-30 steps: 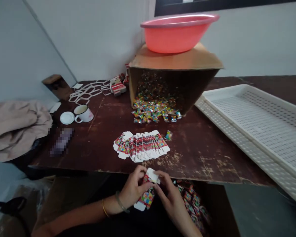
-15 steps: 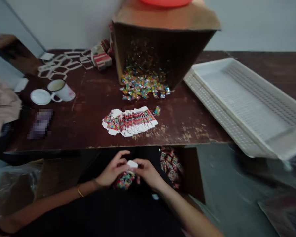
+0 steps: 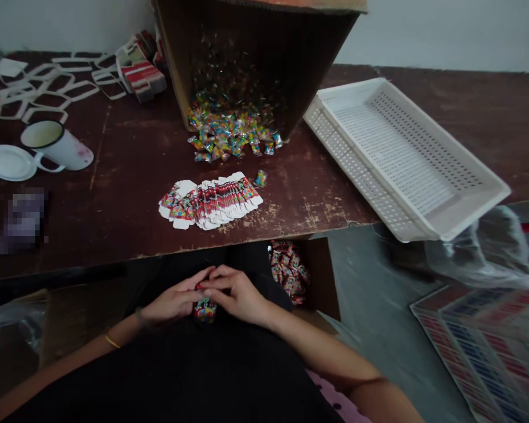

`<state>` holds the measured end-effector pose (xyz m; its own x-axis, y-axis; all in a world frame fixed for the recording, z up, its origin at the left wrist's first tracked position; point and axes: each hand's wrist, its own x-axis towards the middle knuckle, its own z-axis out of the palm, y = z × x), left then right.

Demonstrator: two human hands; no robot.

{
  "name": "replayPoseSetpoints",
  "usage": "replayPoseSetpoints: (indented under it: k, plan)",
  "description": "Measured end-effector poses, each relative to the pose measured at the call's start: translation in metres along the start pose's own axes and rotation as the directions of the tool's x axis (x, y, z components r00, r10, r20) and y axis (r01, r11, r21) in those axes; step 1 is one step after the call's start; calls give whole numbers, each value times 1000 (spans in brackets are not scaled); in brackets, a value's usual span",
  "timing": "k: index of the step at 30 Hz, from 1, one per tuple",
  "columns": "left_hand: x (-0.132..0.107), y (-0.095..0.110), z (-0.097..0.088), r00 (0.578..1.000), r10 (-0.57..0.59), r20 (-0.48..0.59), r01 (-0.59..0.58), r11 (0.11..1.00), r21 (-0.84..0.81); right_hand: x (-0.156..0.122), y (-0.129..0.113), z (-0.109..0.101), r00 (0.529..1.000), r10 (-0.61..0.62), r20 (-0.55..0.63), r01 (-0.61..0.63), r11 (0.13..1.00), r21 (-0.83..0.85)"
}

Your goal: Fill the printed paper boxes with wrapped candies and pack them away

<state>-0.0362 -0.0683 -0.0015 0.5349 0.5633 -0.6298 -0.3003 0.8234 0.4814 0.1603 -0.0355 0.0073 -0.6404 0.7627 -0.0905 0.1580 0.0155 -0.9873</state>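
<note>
Over my lap, below the table edge, my left hand and my right hand meet around a small printed candy box, red and green with colourful patterns. My left fingers grip its left side, while my right thumb and fingers press at its top. Part of the box is hidden behind the fingers. On the table ahead lies a fanned row of flat printed box blanks with white flaps. A single wrapped candy rests by the row's right end.
A large cardboard box lies on its side, wrapped candies spilling from it. A white perforated tray stands right. At left are an enamel mug and its lid. Below the table, an open carton holds finished-looking printed boxes.
The white flap that stood up at the top of the box no longer shows. My right hand now presses over the top, and the view has shifted right and down.
</note>
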Motion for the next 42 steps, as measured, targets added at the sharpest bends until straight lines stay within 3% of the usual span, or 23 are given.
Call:
replayPoseSetpoints:
  k: [3, 6, 8, 10, 12, 14, 15, 18, 21, 22, 24, 26, 30, 33, 36, 38, 42]
  plan:
    - [3, 5, 0, 1000, 22, -10, -20, 985, 171, -4, -4, -8, 979, -131, 155, 158, 971, -179]
    - [3, 21, 1, 991, 131, 6, -114, 838, 534, 23, 0, -52, 950, -177, 259, 247, 931, -268]
    - [-3, 36, 0, 991, 130, 13, -101, 697, 710, 58, 5, -102, 977, -180, 111, 211, 865, -455]
    - [-10, 52, -4, 997, 83, -1, -47, 569, 821, 96, 13, -155, 962, -199, -184, 15, 719, -695]
    - [-17, 68, -8, 999, 42, -6, -13, 447, 895, 124, 23, -199, 946, -188, -264, -92, 625, -775]
    - [-17, 82, -9, 998, 68, 1, -30, 428, 903, 134, 35, -223, 942, -174, -286, -125, 609, -783]
    - [-14, 87, -8, 994, 108, -3, -50, 485, 873, 132, 41, -228, 936, -174, -306, -138, 619, -773]
    - [5, 97, 0, 948, 287, -137, -143, 769, 623, 105, 53, -215, 871, -192, -452, -235, 645, -727]
    - [33, 96, 12, 905, 338, -259, -215, 887, 408, 67, 48, -175, 790, -187, -584, -258, 763, -592]
    - [42, 93, 16, 907, 331, -259, -212, 893, 397, 57, 41, -158, 793, -175, -583, -198, 832, -518]
    - [56, 87, 26, 930, 302, -211, -194, 889, 415, 44, 23, -127, 858, -168, -485, -17, 935, -355]
    - [64, 81, 35, 950, 280, -137, -198, 881, 429, 42, 2, -107, 899, -199, -389, 70, 945, -321]
    - [67, 76, 46, 951, 304, -57, -251, 868, 428, 52, -25, -104, 870, -255, -422, 2, 858, -514]
    - [64, 77, 47, 937, 344, -57, -286, 853, 436, 56, -25, -104, 909, -288, -301, 32, 768, -639]
    - [62, 73, 44, 932, 343, -116, -273, 876, 396, 55, -17, -91, 931, -292, -216, 54, 700, -713]
    - [63, 68, 42, 935, 317, -159, -246, 903, 351, 54, -10, -79, 912, -293, -287, 11, 717, -697]
    - [65, 62, 40, 915, 349, -204, -257, 892, 372, 52, -3, -67, 820, -278, -500, -91, 799, -594]
